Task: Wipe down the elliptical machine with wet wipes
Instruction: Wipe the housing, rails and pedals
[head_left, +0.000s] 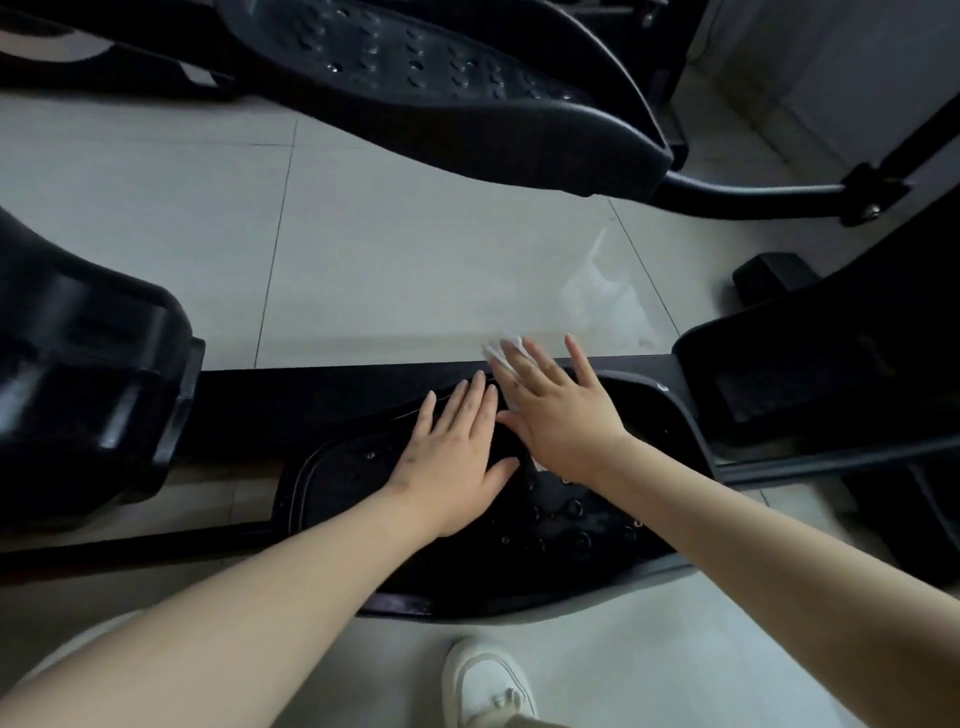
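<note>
Pressure from the flat right grip (558, 415), fingers straight, rubs a white wet wipe (501, 353) on the black plastic elliptical pedal (571, 519) at lower centre; the left grip (452, 457), also flat with straight fingers, probably steadies it.

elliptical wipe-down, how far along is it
Done: nothing clearly; the near pedal looks glossy, maybe wet. In hand: right hand presses the wet wipe flat on that pedal's far end, left hand flat beside it. Left: far pedal and the frame, probably.
</note>
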